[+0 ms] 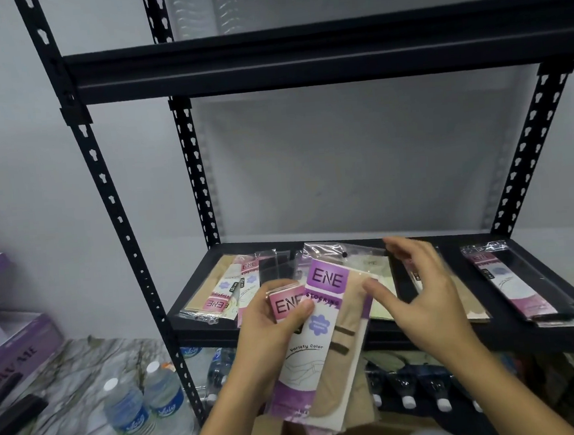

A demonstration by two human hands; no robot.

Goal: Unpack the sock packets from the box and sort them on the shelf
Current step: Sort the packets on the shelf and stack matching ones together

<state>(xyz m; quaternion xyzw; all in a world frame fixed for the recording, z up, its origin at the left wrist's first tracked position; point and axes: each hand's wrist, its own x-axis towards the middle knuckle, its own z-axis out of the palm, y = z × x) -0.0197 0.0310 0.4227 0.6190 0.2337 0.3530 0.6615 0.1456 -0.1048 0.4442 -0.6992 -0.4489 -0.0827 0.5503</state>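
Several sock packets (325, 334) fan out in the left hand (267, 332), which grips them above the box (364, 432), in front of the shelf (514, 333). They are clear sleeves with card inserts. The front one shows a purple ENE label, "Variety Color" print and a beige sock with brown stripes, and a smaller pink ENE label sits under the thumb. The right hand (422, 296) is open, its fingers spread and blurred. Its thumb is at the purple packet's edge, though I cannot tell if it touches. On the shelf lie a beige-and-pink cluster (216, 295) at left and a black-sock packet (524, 288) at right.
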